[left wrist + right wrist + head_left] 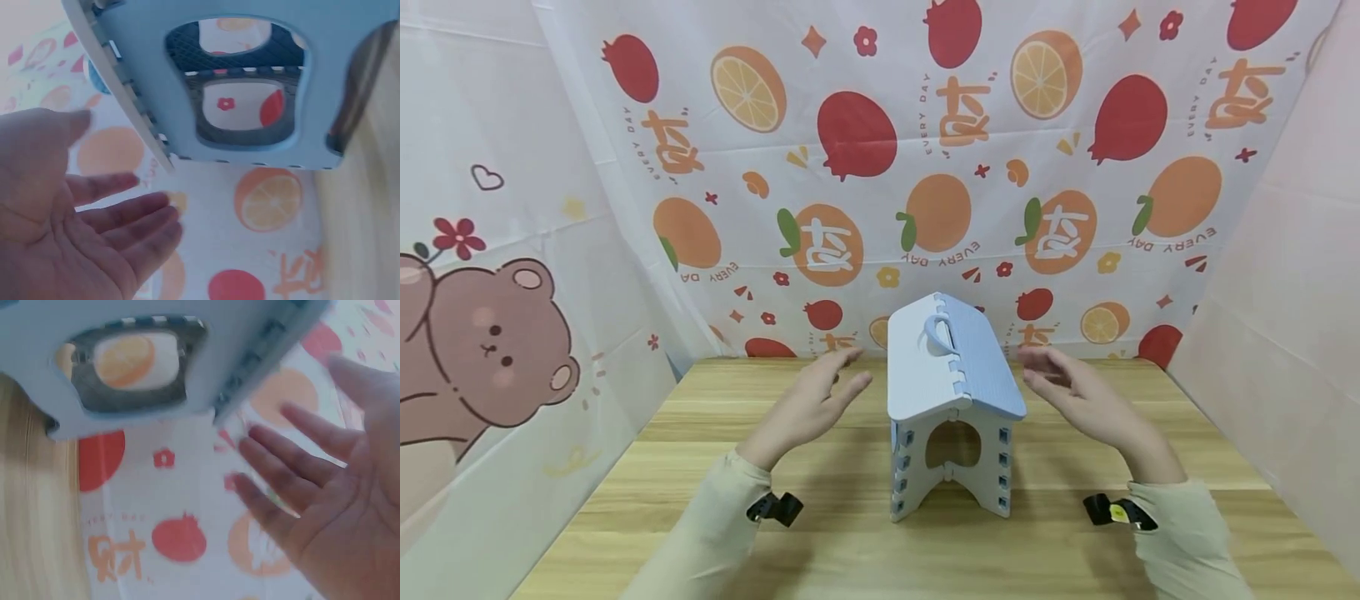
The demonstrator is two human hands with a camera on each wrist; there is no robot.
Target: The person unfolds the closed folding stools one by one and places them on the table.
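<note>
A toy house (951,417) with a pale blue-white pitched roof stands upright on the wooden table, a round loop handle on its ridge. In the head view its front wall has a rounded opening, with an arched cut-out below. My left hand (808,404) hovers to the left of the house, apart from it, fingers loosely extended. On the other side my right hand (1078,396) is held near the roof edge, palm facing the house. Both wrist views show empty palms with spread fingers beside the house's walls (244,140) and window cut-outs.
The wooden table (820,542) spreads around the house. Behind it hangs a white curtain (880,50) printed with fruit, and a bear-printed sheet (497,350) hangs at the left. Each wrist carries a small black camera (786,509) on a strap.
</note>
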